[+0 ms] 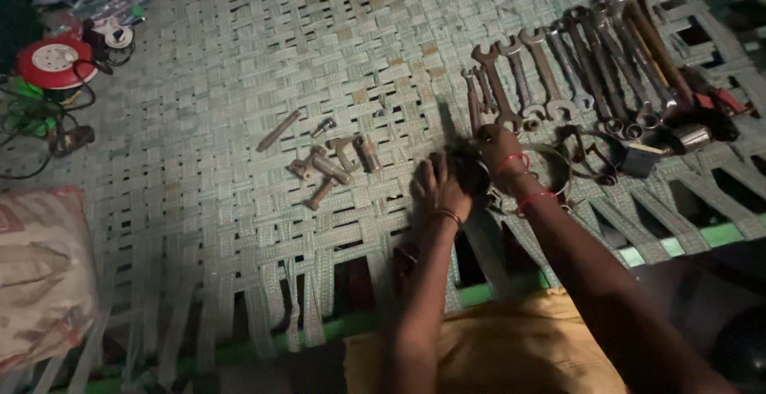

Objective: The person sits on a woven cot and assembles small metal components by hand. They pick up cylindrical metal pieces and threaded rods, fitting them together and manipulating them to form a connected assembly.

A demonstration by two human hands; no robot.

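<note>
My left hand (437,188) and my right hand (496,149) meet over a dark round object (465,164) lying on a woven-strap cot (239,59). Both hands grip it; its shape is mostly hidden by my fingers. My right wrist carries red thread bands, my left wrist a thin bangle. Just right of my hands lies a metal ring clamp (558,167). A row of open-end spanners (519,79) is laid out right behind my right hand.
Several bolts and short metal pieces (331,163) lie left of my hands. More wrenches and a hammer (638,51) lie at the far right. A red cable reel (54,61) and wires sit top left, a cushion (40,274) at lower left. A green frame (678,242) edges the cot.
</note>
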